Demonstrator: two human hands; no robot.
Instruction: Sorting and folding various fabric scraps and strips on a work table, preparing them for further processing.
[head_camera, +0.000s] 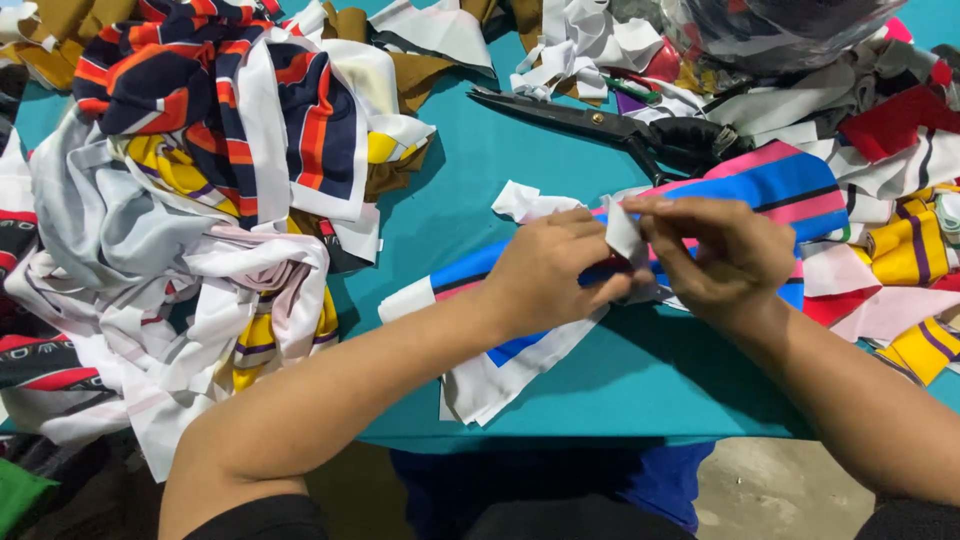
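Both hands, the left hand (548, 272) and right hand (722, 258), pinch a limp, light striped fabric strip (770, 185) at its white edge, black scissors (610, 128) lying just beyond them on the teal desk (480, 170).

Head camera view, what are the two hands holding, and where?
Both the left hand and right hand pinch the striped fabric strip at a white edge between them.

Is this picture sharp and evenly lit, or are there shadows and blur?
Head view: bright, even light; the teal table shows soft shadows under the left hand, right hand and forearms; the scissors look sharp; the clear plastic bag at the top catches slight glare.
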